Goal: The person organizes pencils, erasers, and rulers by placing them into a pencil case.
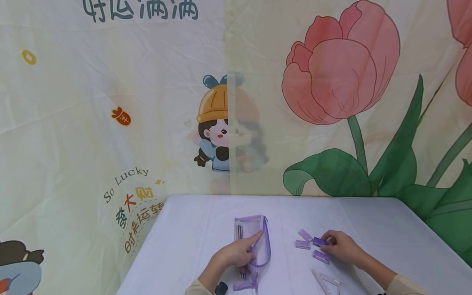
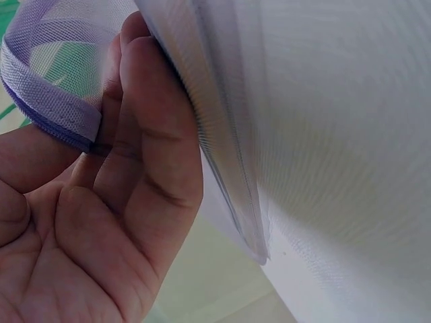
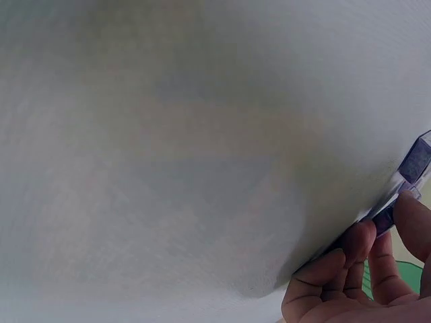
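Observation:
A purple mesh pencil case (image 1: 262, 256) lies lengthwise on the table, with pencils (image 1: 240, 231) inside along its left side. My left hand (image 1: 237, 252) is over the case and holds its opening, the index finger stretched along the mesh. In the left wrist view the purple zipper edge (image 2: 50, 114) passes between thumb and fingers. My right hand (image 1: 343, 246) pinches a dark purple eraser (image 1: 318, 241) between thumb and fingertips, low over the table. Around it lie a pale purple eraser (image 1: 305, 234) and two more purple erasers, one left (image 1: 302, 244), one nearer (image 1: 321, 257).
A clear set square (image 1: 326, 282) lies near the front, right of the case. Something black (image 1: 221, 288) shows beside the left sleeve. A white cloth covers the table (image 1: 184, 229), and a printed curtain (image 1: 147, 102) hangs behind its far edge.

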Tool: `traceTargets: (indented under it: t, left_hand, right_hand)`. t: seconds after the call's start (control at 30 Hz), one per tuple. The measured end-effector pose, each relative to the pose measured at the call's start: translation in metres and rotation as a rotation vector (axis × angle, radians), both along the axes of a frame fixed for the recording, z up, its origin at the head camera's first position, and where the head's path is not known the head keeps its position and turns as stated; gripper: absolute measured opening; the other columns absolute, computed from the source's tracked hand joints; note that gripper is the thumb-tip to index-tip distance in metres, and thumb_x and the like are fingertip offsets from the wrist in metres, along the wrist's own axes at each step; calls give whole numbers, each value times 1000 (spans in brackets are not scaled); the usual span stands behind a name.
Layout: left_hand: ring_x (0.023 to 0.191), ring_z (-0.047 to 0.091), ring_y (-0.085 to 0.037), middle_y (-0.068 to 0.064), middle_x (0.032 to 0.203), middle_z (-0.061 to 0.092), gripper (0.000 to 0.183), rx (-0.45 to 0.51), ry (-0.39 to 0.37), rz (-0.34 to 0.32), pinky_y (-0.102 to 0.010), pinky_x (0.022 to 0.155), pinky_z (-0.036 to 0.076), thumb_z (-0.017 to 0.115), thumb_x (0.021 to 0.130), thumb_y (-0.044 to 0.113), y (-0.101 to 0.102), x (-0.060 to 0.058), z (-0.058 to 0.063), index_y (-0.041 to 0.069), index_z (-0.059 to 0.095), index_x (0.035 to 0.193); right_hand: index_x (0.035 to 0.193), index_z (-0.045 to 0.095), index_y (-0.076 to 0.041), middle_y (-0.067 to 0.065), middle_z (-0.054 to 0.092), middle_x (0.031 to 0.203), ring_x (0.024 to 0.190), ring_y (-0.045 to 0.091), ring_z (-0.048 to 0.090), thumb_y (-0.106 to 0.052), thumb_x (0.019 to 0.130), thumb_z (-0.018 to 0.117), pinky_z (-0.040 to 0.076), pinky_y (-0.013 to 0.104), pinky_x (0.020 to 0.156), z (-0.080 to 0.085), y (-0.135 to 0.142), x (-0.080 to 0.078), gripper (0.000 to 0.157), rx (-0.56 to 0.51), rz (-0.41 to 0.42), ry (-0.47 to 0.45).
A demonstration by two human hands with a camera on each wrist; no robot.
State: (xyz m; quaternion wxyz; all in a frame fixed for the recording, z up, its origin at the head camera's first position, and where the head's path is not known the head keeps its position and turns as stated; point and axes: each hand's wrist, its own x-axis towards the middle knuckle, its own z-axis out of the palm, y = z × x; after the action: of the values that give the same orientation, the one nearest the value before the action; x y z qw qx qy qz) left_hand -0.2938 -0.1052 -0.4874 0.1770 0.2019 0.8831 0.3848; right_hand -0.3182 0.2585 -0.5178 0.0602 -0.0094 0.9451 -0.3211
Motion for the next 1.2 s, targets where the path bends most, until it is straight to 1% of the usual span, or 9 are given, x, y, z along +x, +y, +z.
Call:
traceTargets:
  t: [0.2,0.27,0.37,0.57,0.7,0.83,0.97,1.07,1.2]
  left_hand:
    - [44,53,-15,-3,64,46,75,7,7,1,-32,42,57,61,92,1,0,0,0,27,33,155]
    - [44,53,-15,-3,64,46,74,13,8,5,-32,41,57,61,92,1,1,-1,0,27,33,155]
    - [44,53,-15,-3,64,47,73,22,9,13,-33,41,57,60,93,2,2,-1,1,27,33,155]
    - [45,55,-18,-5,66,50,72,36,8,27,-35,42,58,59,93,1,4,-1,4,27,33,155]
    - [44,54,-18,-5,66,49,72,39,8,31,-36,42,58,58,93,0,6,0,5,25,32,156]
    - [43,53,-17,-5,65,49,72,37,8,29,-36,41,58,59,93,0,6,0,4,24,33,156]
    - [43,53,-17,-5,65,48,72,39,5,33,-36,41,57,59,93,1,6,0,3,25,33,156]
    - [43,53,-17,-5,65,48,72,43,5,35,-35,41,57,59,93,1,5,0,3,26,32,156]
    - [44,53,-17,-4,65,48,72,35,12,34,-34,41,57,59,93,2,5,-1,3,27,33,155]
  right_hand:
    - [107,67,-7,2,56,79,72,16,50,-17,86,75,40,26,56,-2,2,-1,24,-6,-16,-9]
    - [108,66,-7,2,56,79,72,16,49,-15,87,73,41,25,56,1,2,-2,24,-11,-27,-11]
    - [110,65,-5,3,55,78,71,16,49,-13,88,71,41,24,54,6,3,-2,24,-12,-23,23]
    - [110,64,-2,3,54,75,68,17,48,-11,87,71,39,23,50,16,0,-4,25,-21,-13,131]
    - [112,64,-4,2,54,76,69,16,48,-13,88,72,41,23,50,16,-3,-10,27,-30,-25,131]
    - [112,64,-5,2,55,76,69,15,49,-15,88,73,41,23,50,15,-13,-13,27,-52,-32,126]
    - [111,64,-6,2,55,75,69,16,48,-19,87,75,40,24,49,18,-29,-14,29,-75,-18,143]
    - [110,64,-6,1,56,75,67,15,49,-19,87,75,41,24,49,18,-42,-15,29,-91,-6,157]
    - [108,65,-7,1,57,75,66,13,50,-13,87,74,42,23,49,16,-65,-16,24,-116,-4,157]
